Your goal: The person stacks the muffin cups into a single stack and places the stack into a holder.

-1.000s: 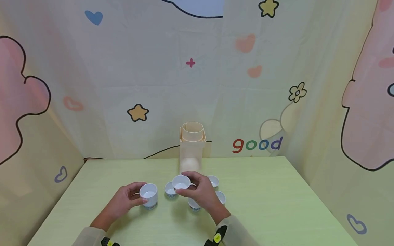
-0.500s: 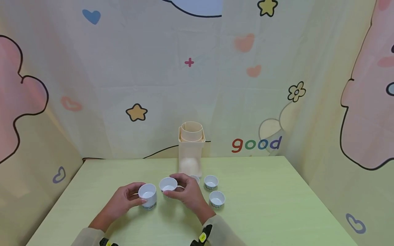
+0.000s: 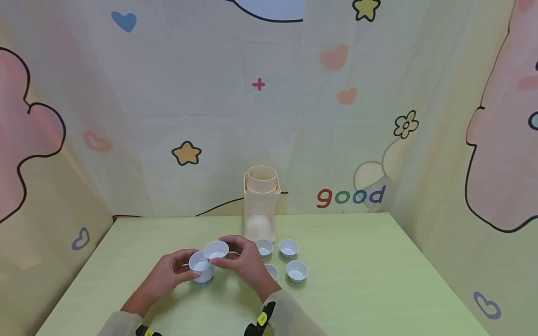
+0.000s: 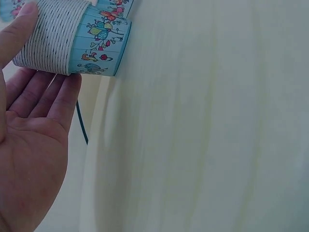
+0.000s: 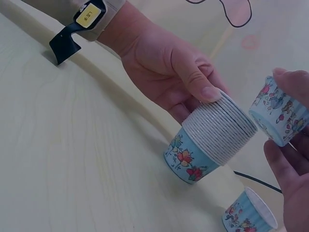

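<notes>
My left hand (image 3: 172, 273) grips a stack of paper cups (image 3: 202, 273), thumb on the near side and fingers on the far side. In the left wrist view the stack's (image 4: 53, 36) many white rims sit close together above a blue base with birds and flowers. My right hand (image 3: 248, 266) pinches a single paper cup (image 3: 216, 250) of the same print. In the right wrist view this cup (image 5: 280, 111) is just beside the stack's (image 5: 217, 133) open top, with a narrow gap showing. Several more paper cups (image 3: 296, 272) stand upright right of my right hand, one partly hidden by its wrist.
Behind the cups stands a cream-coloured holder (image 3: 260, 210) with a round tube in its top, against a printed curtain (image 3: 210, 93). The pale green table (image 3: 349, 280) extends to both sides.
My right hand has moved left with the single cup, from over the other cups to the stack's rim. The cups behind it have come into view. My left hand stays in place.
</notes>
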`<action>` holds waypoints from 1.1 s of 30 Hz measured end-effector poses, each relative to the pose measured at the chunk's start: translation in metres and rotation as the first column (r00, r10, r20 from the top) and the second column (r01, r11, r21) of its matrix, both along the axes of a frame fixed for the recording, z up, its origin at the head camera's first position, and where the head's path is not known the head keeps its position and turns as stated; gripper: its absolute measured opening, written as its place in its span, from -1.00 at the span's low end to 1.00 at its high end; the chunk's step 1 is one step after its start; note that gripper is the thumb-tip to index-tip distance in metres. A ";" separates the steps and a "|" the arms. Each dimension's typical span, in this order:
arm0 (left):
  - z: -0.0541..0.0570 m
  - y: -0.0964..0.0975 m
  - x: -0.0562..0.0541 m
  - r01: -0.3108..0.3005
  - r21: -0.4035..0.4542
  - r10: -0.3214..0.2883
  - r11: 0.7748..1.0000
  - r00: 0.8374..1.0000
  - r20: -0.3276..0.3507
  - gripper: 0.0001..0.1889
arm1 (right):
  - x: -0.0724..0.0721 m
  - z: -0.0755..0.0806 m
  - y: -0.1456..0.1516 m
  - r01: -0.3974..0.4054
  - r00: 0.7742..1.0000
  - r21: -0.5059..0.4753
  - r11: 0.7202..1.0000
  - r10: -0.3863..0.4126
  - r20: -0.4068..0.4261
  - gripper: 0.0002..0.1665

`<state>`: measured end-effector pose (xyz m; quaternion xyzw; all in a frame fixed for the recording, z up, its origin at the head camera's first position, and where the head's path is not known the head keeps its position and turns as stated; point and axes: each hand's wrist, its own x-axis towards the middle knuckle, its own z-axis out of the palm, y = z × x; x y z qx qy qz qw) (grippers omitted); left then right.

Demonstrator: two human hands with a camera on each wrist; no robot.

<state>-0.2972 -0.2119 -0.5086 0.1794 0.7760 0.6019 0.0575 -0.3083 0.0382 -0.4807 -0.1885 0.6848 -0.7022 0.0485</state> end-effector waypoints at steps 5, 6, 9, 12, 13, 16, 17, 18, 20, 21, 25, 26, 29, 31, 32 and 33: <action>-0.001 -0.001 0.000 0.004 0.006 -0.004 1.000 1.000 0.000 -0.32 | 0.000 -0.001 -0.010 -0.012 1.000 -0.011 1.000 0.012 -0.002 -0.38; -0.001 -0.001 0.000 0.003 0.006 -0.003 1.000 1.000 -0.001 -0.31 | 0.000 -0.001 -0.011 -0.009 1.000 -0.007 1.000 0.009 -0.005 -0.38; -0.002 -0.002 0.000 -0.006 -0.002 0.006 1.000 1.000 -0.006 -0.30 | 0.001 -0.001 -0.016 -0.001 1.000 0.004 1.000 0.001 -0.019 -0.40; -0.002 -0.002 0.000 -0.017 -0.014 0.017 1.000 1.000 -0.004 -0.30 | 0.001 -0.001 -0.020 0.002 0.999 0.016 1.000 -0.001 -0.033 -0.41; -0.002 -0.002 0.000 -0.026 -0.016 0.026 1.000 1.000 0.001 -0.30 | 0.001 -0.001 -0.021 0.002 0.999 0.023 1.000 -0.001 -0.037 -0.40; -0.002 -0.001 0.000 -0.031 -0.027 0.031 0.999 1.000 0.005 -0.30 | 0.000 -0.001 -0.024 0.005 0.999 0.051 0.999 -0.002 -0.052 -0.38; -0.002 -0.001 0.000 -0.031 -0.027 0.031 0.999 1.000 0.003 -0.30 | 0.000 -0.001 -0.024 0.006 0.998 0.062 0.998 -0.002 -0.057 -0.38; -0.002 -0.001 0.000 -0.029 -0.023 0.029 0.999 1.000 0.004 -0.30 | -0.001 -0.001 -0.025 0.005 0.998 0.070 0.998 0.000 -0.062 -0.39; -0.002 -0.001 0.000 -0.017 -0.018 0.017 1.000 1.000 -0.004 -0.29 | 0.000 0.000 -0.026 -0.003 0.997 0.073 0.997 0.008 -0.071 -0.40; -0.002 -0.001 0.000 -0.013 -0.017 0.013 1.000 1.000 -0.005 -0.29 | 0.000 0.000 -0.026 -0.008 0.997 0.075 0.997 0.013 -0.076 -0.42; -0.003 -0.002 0.000 0.000 0.001 0.000 1.000 1.000 -0.007 -0.28 | 0.000 -0.002 -0.029 -0.021 0.997 0.094 0.995 0.027 -0.069 -0.41; -0.003 -0.002 0.000 0.002 0.002 -0.002 1.000 1.000 -0.008 -0.28 | 0.000 -0.002 -0.029 -0.020 0.997 0.103 0.995 0.027 -0.066 -0.41; -0.003 -0.002 0.001 0.008 0.014 -0.008 1.000 1.000 -0.002 -0.30 | 0.000 -0.006 -0.030 -0.019 0.998 0.120 0.993 0.026 -0.052 -0.39; -0.003 -0.001 0.001 0.010 0.018 -0.010 1.000 1.000 0.000 -0.30 | 0.000 -0.008 -0.030 -0.021 0.999 0.122 0.992 0.027 -0.047 -0.36; -0.003 -0.001 0.001 0.011 0.018 -0.011 1.000 1.000 0.000 -0.31 | 0.000 -0.009 -0.031 -0.022 0.999 0.123 0.992 0.028 -0.046 -0.36; -0.002 -0.001 0.001 0.012 0.017 -0.012 1.000 1.000 0.000 -0.31 | 0.000 -0.009 -0.031 -0.023 0.999 0.122 0.992 0.028 -0.044 -0.35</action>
